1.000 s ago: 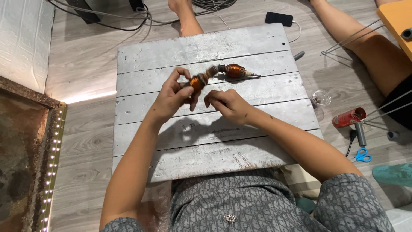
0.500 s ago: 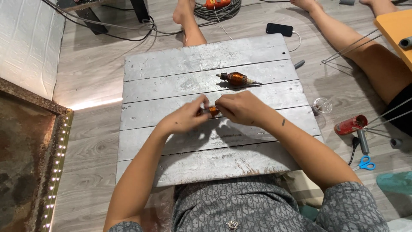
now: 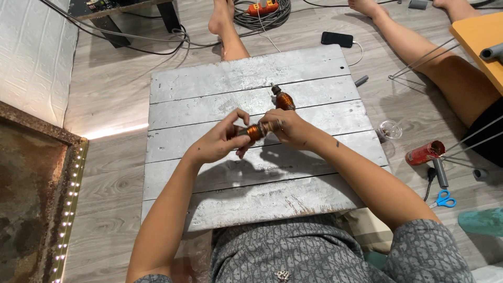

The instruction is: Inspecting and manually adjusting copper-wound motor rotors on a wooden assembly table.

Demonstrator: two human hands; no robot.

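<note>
Over the middle of a grey plank board (image 3: 251,173), both my hands hold one copper-wound motor rotor (image 3: 255,130). My left hand (image 3: 220,140) pinches its left end and my right hand (image 3: 291,128) grips its right end and shaft. A second copper-wound rotor (image 3: 283,99) lies on the board just beyond my right hand, angled with its shaft pointing up-left.
Another person's legs (image 3: 450,68) stretch over the floor at the back and right. A phone (image 3: 337,39), coiled cable (image 3: 262,13), glass bulb (image 3: 390,129), red can (image 3: 425,153) and blue scissors (image 3: 445,199) lie around. A framed panel with lights (image 3: 31,194) is at left.
One rotor was set down on the board beyond my hands. My hands drew nearer with the other rotor held between them, and the view has shifted.
</note>
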